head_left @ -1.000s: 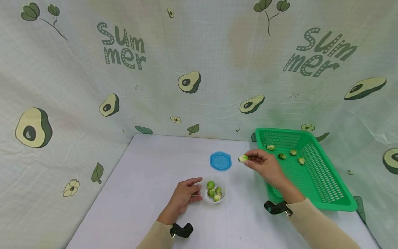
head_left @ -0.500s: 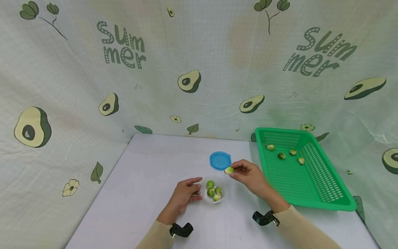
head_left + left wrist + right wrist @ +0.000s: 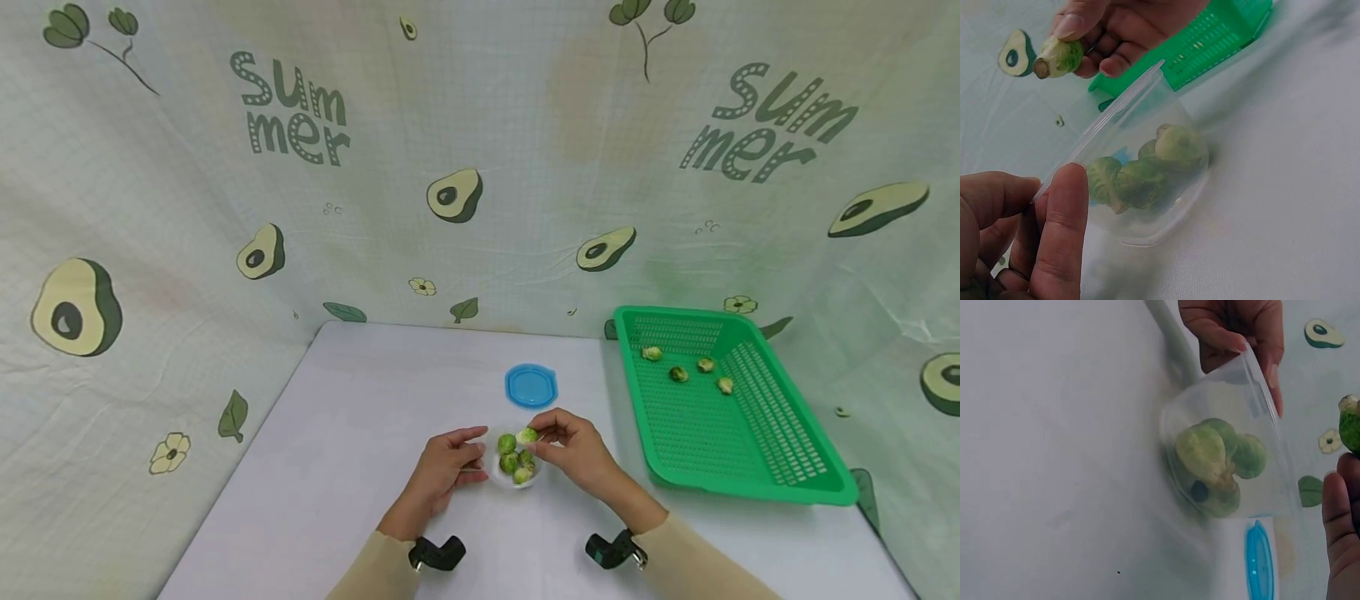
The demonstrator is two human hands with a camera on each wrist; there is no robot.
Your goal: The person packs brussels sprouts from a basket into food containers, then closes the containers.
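Observation:
A clear plastic tub (image 3: 1172, 212) stands on the white table with several Brussels sprouts (image 3: 1141, 183) in its bottom. My left hand (image 3: 450, 467) pinches the tub's rim at its left side, thumb and fingers on the edge. Over the tub's right side, my right hand (image 3: 573, 450) pinches one Brussels sprout (image 3: 1060, 57) between thumb and fingertips. In the left wrist view this sprout is above the rim, its cut stem end pointing away from the fingers. The right wrist view shows the same sprout (image 3: 1350, 425) at its right edge, partly cut off.
Behind the tub lies a blue lid (image 3: 531, 386), flat on the table. A green plastic basket (image 3: 750, 467) stands at the right with several Brussels sprouts (image 3: 678, 374) inside. A printed cloth (image 3: 525, 275) hangs behind the table.
My right hand has carried the Brussels sprout leftward and toward me, from beside the green basket, past the blue lid, to over the tub. My left hand has stayed at the tub's rim.

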